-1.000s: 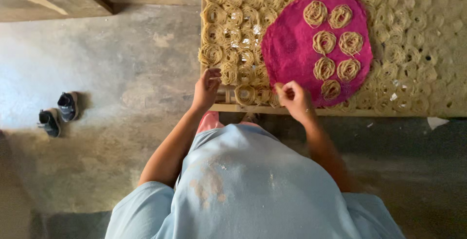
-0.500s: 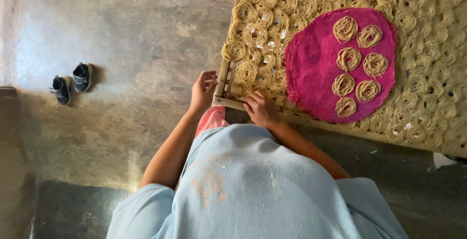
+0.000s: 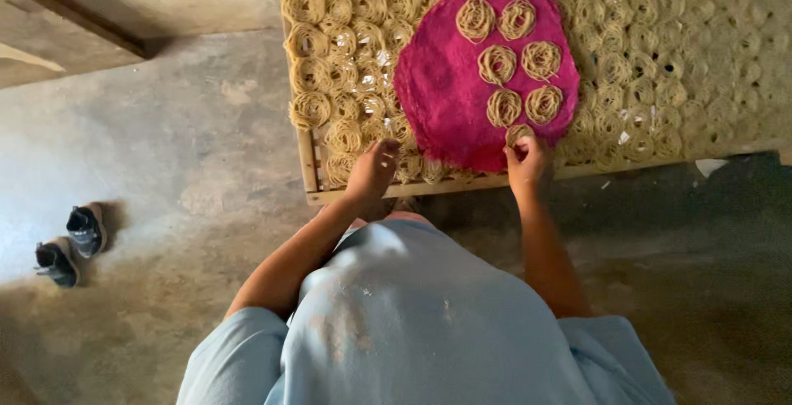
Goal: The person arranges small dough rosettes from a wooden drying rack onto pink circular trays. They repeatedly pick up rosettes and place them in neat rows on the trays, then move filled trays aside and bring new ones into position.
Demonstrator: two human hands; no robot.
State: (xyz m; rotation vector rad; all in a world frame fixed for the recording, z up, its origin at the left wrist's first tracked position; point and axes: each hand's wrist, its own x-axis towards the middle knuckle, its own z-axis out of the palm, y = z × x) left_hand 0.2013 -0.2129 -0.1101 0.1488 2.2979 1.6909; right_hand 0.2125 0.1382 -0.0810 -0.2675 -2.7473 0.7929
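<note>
Magenta cloth point(image 3: 445, 83): round and pink, spread over the noodle coils just beyond my fingers; six coils lie on its far and right part, and a seventh sits at its near edge.
Right hand point(image 3: 528, 162): I see my fingertips pinched together on that seventh noodle coil point(image 3: 520, 134) at the cloth's near right edge; the coil is partly hidden under my fingers.
Left hand point(image 3: 373, 170): I see it at the cloth's near left edge, fingers curled and close together, resting on the pale coils by the frame; whether they grip a coil or only touch, I cannot tell.
Drying rack point(image 3: 312, 166): wooden frame, its near rail running under both my wrists; packed with rows of straw-coloured noodle coils point(image 3: 330, 58) left, right and beyond my fingers.
Shirt point(image 3: 412, 322): light blue, filling the view below my arms.
Floor point(image 3: 165, 124): bare grey concrete, left of my left hand.
Shoes point(image 3: 70, 244): small dark pair, well apart from both hands, far to the left.
</note>
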